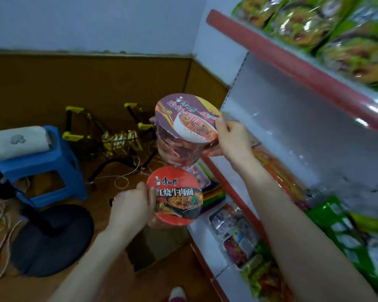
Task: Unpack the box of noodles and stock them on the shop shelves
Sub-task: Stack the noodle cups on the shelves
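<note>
Held the purple-lidded noodle bowl (184, 125) high in the right hand (231, 140), fingers curled round its side, just beside the bare shelf (292, 138); gripped the red-lidded bowl (175, 197) lower in the left hand (131, 208); risked a slip from either one-handed hold on slick wrap.

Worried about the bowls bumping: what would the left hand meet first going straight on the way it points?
Likely the purple-lidded bowl in the right hand, directly ahead of the left hand and its red-lidded bowl; depth is unclear.
</note>
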### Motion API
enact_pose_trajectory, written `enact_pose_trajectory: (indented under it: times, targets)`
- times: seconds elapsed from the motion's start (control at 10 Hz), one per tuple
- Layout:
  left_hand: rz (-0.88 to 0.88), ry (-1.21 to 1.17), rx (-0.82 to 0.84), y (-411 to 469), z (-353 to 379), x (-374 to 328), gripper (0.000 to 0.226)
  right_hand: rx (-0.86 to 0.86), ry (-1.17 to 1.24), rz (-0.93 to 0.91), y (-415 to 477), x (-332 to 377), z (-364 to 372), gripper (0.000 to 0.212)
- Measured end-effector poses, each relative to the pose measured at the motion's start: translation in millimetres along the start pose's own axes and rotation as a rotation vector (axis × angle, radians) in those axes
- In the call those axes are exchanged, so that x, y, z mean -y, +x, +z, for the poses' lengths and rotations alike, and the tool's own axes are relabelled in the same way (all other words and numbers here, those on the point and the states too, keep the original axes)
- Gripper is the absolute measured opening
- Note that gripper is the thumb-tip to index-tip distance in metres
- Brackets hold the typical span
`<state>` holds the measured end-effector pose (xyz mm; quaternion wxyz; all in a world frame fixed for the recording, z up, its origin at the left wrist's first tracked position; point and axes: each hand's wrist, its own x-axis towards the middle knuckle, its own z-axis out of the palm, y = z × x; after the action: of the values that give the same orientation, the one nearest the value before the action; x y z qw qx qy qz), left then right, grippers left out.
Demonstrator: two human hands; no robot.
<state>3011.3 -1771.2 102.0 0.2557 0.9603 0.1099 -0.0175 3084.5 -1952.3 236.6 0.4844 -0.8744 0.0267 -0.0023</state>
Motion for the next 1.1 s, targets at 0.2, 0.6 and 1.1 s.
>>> enact_pose_trajectory:
  times: [0.2, 0.6, 1.1]
  targets:
    - [0.297, -0.027, -0.022, -51.0, -72.8, -80.7, 0.037, -0.293, 0.085, 0.021, -65.2, 52.6, -90.5, 0.041]
    - [0.857, -0.195, 0.086, -186.6, -76.6, -199.5, 0.03, -0.712, 0.12, 0.015, -279.9, 49.9, -257.0, 0.031]
    - [1.105, -0.29, 0.245, -420.7, -47.5, -317.2, 0.037, -1.158, 0.078, 0.219, -620.5, -6.4, -377.4, 0.032]
